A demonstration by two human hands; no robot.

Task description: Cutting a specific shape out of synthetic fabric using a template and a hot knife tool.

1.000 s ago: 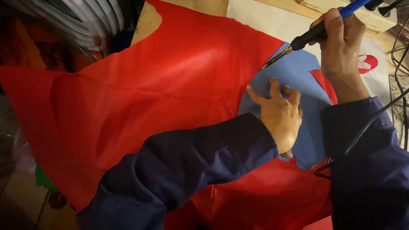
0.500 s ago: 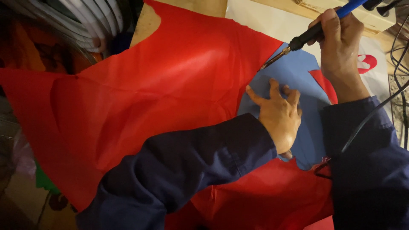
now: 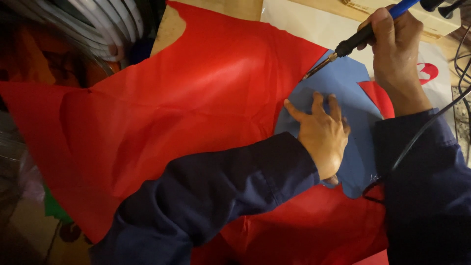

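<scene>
A large sheet of red fabric (image 3: 196, 113) covers most of the work surface. On it at the right lies a blue template (image 3: 353, 98), curved at its edge. My left hand (image 3: 321, 135) presses flat on the blue template with fingers spread. My right hand (image 3: 397, 49) grips a soldering-iron style hot cutter (image 3: 353, 41) with a blue and black handle. Its metal tip touches the fabric at the upper edge of the blue template. Both arms wear dark blue sleeves.
A black cable (image 3: 417, 142) runs from the tool over my right sleeve. A white sheet (image 3: 314, 24) with a red mark (image 3: 429, 71) lies at the back right on a wooden table (image 3: 167, 29). A white ribbed object (image 3: 98, 24) sits at the upper left.
The tool tip has stayed at the template's upper edge, shifting only slightly. My left hand remains pressed on the blue template.
</scene>
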